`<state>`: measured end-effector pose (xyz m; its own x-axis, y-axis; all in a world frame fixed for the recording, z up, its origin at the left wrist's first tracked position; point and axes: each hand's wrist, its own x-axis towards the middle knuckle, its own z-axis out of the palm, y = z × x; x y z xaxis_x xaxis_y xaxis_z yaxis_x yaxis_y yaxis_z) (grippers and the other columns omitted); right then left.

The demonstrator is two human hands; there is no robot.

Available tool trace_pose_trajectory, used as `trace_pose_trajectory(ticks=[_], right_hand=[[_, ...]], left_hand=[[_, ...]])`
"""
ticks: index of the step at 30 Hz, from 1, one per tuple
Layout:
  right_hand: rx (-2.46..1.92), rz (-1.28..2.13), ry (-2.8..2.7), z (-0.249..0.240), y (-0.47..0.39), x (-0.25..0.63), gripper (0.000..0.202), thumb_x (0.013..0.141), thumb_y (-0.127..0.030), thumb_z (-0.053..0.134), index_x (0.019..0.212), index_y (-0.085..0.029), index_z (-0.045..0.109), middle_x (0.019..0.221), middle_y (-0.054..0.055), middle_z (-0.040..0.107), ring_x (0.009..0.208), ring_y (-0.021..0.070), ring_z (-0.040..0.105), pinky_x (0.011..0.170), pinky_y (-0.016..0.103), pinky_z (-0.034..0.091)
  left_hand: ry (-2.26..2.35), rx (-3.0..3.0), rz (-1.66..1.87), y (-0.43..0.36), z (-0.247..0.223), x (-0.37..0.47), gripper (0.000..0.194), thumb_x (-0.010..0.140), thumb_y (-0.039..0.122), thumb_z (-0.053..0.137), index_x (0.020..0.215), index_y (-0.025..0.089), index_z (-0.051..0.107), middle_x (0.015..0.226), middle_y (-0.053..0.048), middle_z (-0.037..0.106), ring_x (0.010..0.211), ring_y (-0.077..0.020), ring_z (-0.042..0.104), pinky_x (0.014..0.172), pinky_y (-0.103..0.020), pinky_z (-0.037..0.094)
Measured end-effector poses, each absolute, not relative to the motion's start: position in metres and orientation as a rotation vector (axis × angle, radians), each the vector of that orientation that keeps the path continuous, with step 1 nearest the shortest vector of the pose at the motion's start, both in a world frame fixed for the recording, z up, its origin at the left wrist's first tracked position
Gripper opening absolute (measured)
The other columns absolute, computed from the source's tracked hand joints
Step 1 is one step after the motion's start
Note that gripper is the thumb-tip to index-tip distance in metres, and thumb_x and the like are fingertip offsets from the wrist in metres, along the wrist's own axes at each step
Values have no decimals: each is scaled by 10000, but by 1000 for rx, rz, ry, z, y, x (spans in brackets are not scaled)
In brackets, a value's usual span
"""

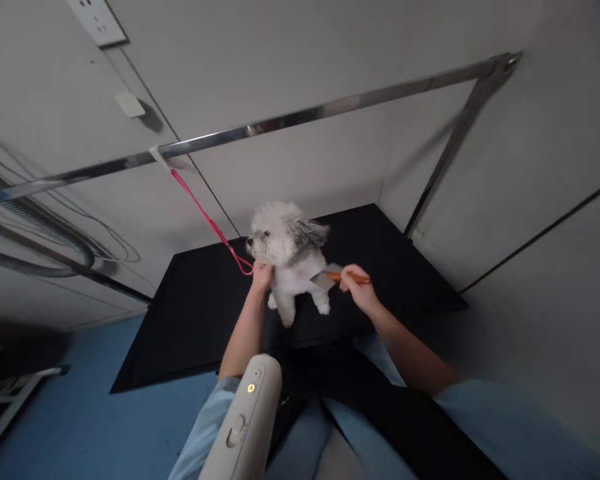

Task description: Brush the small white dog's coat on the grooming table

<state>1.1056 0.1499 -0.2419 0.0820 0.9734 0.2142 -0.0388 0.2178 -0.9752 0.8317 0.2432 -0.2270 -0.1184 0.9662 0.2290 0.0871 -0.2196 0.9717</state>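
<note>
A small white and grey fluffy dog (280, 237) sits upright, its head turned to the left. Under its chin, my left hand (263, 275) is closed on the fur at the lower jaw; the fingertips are partly hidden. My right hand (356, 287) grips the orange-brown wooden handle of a slicker brush (324, 280). The flat grey head of the brush is at the dog's chest and shoulder, beside a front leg. Whether its pins touch the coat I cannot tell.
The dog is on a black grooming table (195, 320). A metal rail (300, 119) crosses above, with a red leash loop (205, 217) hanging from it. Close in front of me is a pale device (247, 413) with a lit yellow button. A ribbed hose (55, 233) runs along the left wall.
</note>
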Motion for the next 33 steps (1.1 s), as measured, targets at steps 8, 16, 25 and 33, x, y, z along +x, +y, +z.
trace_pose_trajectory(ticks=[8, 16, 25, 33], right_hand=[[-907, 1124, -1674, -221, 127, 1059, 242, 903, -406, 636, 987, -207, 747, 955, 63, 730, 837, 168, 662, 765, 303, 542], [-1098, 1567, -1557, -253, 139, 1040, 314, 794, -213, 648, 1087, -183, 756, 659, -25, 689, 442, 88, 533, 442, 208, 412], [-1081, 1331, -1593, -262, 137, 1051, 174, 774, -313, 701, 839, -183, 798, 547, -9, 632, 472, 133, 510, 496, 269, 452], [-973, 1013, -1643, -262, 123, 1058, 234, 852, -400, 608, 840, -232, 771, 641, 24, 664, 556, 176, 575, 546, 313, 499]], left_hand=[[1196, 1485, 1385, 235, -217, 836, 337, 720, 383, 739, 560, 168, 534, 560, 29, 497, 556, -102, 416, 552, -209, 349], [1274, 1556, 1359, 234, -206, 823, 379, 767, 273, 729, 501, 166, 481, 504, 42, 400, 547, -100, 376, 558, -210, 326], [1193, 1788, 1327, 208, -207, 818, 362, 778, 335, 672, 509, 176, 490, 545, 15, 438, 558, -112, 376, 582, -233, 318], [1127, 1939, 1324, 189, -197, 829, 376, 803, 373, 667, 521, 187, 502, 556, -2, 465, 574, -134, 401, 602, -247, 312]])
